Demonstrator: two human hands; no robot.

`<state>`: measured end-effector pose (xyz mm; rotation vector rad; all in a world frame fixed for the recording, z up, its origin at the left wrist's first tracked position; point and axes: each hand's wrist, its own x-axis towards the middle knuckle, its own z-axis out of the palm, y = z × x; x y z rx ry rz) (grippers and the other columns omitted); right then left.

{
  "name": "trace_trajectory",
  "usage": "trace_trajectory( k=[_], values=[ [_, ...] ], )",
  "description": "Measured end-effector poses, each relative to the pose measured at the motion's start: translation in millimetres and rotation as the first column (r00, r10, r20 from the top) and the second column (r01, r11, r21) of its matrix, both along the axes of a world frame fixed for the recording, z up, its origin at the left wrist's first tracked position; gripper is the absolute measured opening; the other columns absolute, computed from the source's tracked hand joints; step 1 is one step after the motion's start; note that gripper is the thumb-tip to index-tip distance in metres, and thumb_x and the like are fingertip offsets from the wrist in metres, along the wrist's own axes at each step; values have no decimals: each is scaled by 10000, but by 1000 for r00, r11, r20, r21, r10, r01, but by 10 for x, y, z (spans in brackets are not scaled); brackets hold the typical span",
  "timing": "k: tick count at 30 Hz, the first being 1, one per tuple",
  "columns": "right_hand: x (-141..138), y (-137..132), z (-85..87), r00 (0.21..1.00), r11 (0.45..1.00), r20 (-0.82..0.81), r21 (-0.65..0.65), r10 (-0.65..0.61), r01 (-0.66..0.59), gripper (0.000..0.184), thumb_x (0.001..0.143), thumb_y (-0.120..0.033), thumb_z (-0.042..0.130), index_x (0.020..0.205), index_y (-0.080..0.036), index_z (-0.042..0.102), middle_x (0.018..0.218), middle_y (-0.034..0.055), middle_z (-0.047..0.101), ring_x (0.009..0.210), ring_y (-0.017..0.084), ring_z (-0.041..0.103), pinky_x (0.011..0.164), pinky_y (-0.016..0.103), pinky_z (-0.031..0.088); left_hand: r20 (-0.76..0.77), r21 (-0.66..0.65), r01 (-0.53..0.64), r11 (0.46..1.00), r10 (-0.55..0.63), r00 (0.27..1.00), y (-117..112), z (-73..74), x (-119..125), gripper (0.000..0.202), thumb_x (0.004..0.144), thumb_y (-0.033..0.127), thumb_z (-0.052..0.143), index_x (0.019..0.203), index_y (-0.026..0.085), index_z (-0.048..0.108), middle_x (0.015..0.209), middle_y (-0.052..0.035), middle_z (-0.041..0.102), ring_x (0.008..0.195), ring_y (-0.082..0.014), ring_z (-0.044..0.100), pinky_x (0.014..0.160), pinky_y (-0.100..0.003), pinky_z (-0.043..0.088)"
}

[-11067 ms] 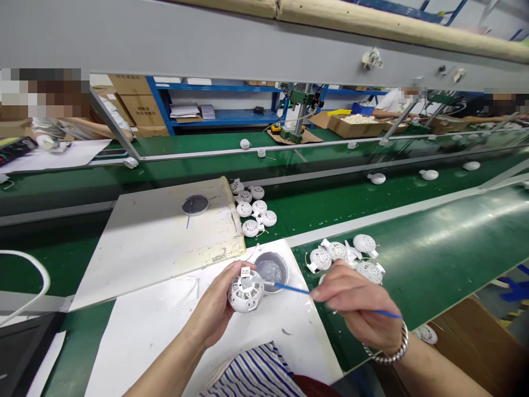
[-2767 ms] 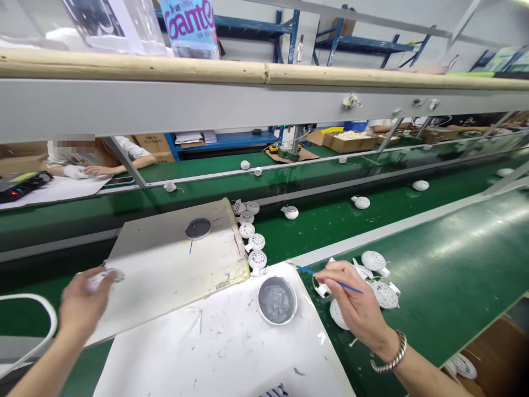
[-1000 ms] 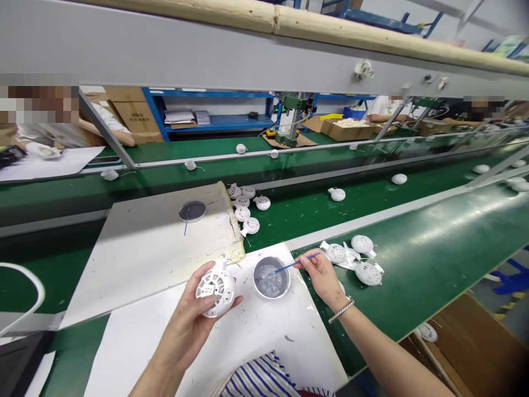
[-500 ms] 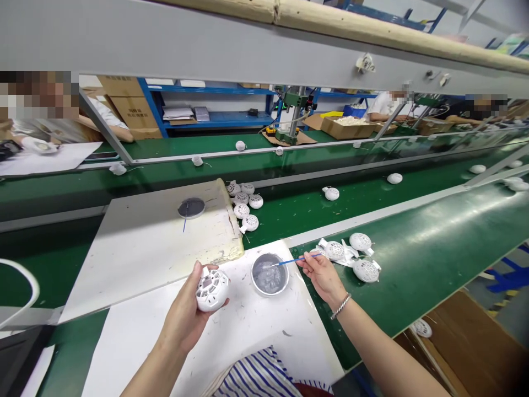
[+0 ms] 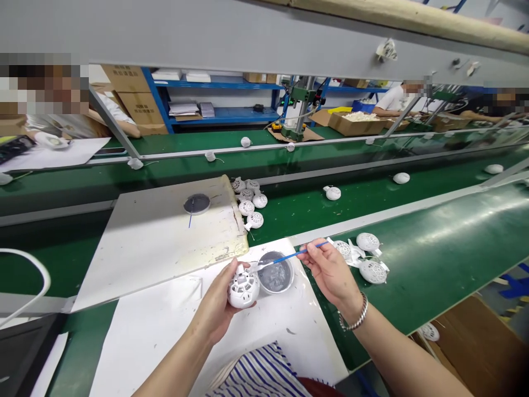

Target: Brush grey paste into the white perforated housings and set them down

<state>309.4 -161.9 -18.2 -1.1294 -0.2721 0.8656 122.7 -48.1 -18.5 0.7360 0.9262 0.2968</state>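
In my left hand (image 5: pixel 219 306) is a round white plastic housing (image 5: pixel 243 289) with a honeycomb of openings, held up over the white board. My right hand (image 5: pixel 328 270) pinches a thin blue brush (image 5: pixel 291 255). Its pale tip reaches left to the top edge of the housing; whether it touches I cannot tell. Below the brush stands a round white tub (image 5: pixel 276 275) of grey paste, just right of the housing. Several similar white housings (image 5: pixel 373 271) lie on the green surface beyond my right hand.
A second dish of grey paste (image 5: pixel 197 204) with a blue stick sits on the farther board (image 5: pixel 152 237). Several housings (image 5: pixel 255 220) cluster at that board's right edge; others lie along the green conveyor (image 5: pixel 297 207). A grey beam (image 5: pixel 206 38) crosses above. Co-workers sit opposite.
My left hand has moved right with the housing, up to the tub. The brush tip has left the paste and shifted left to the housing's top. The view has turned slightly.
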Motion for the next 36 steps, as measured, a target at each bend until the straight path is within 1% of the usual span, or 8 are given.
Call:
trace_trajectory(
  k=[6,8,14,18,24,29,33,36],
  values=[
    [-126,-65,-7,911,994,407,56,67,-98,81,832,-253,588,830,-200,525,844,-3,639,739,91,629,745,245,500,23,65,22,998,-24,999,-37,57,7,361,790,508,537,960,193,591,966,-65,530,792,-185,500,609,-316,506],
    [-140,-103,28,839,986,538,72,87,-148,27,859,-192,542,857,-213,524,866,0,635,779,94,628,750,245,504,50,79,31,996,-35,998,-44,70,-4,333,799,488,534,955,198,588,985,-55,515,796,-175,489,604,-296,495],
    [-94,-207,128,574,950,805,43,152,-311,190,862,-76,480,935,-243,534,893,14,630,901,136,607,809,326,507,140,73,87,994,-97,985,-48,95,-77,233,820,344,532,1010,210,548,940,-40,519,793,-163,484,672,-306,476],
    [-54,-219,164,579,940,798,46,169,-338,179,862,-76,477,932,-232,527,896,26,635,879,147,623,794,344,524,187,79,128,989,-141,972,-75,107,-106,253,821,277,534,1067,220,516,948,-41,534,807,-163,494,713,-316,459],
    [30,-294,353,621,951,779,117,90,-285,166,854,-76,489,910,-220,548,843,30,637,834,155,636,748,340,558,184,137,127,982,-151,971,-83,87,-102,297,772,254,623,1045,221,513,887,-15,542,739,-111,482,643,-208,396],
    [140,-480,519,609,964,781,248,-141,-96,192,822,-63,529,902,-232,571,812,26,639,818,155,633,762,330,558,157,226,2,974,-39,987,-78,81,-142,324,714,241,683,984,224,506,840,-6,550,700,-110,486,598,-197,384],
    [120,-555,515,627,954,753,297,-202,-49,213,815,-48,525,900,-238,569,815,22,634,852,162,628,770,337,564,170,263,-108,959,64,983,-101,42,-141,317,664,211,703,914,224,509,895,5,553,686,-101,502,572,-191,388],
    [117,-549,453,556,952,790,305,-259,10,219,806,-34,524,889,-232,565,816,21,637,827,168,631,762,350,563,107,389,-207,898,180,978,110,-71,-184,317,617,213,708,876,203,525,907,-13,571,700,-125,534,582,-213,415]
  ],
)
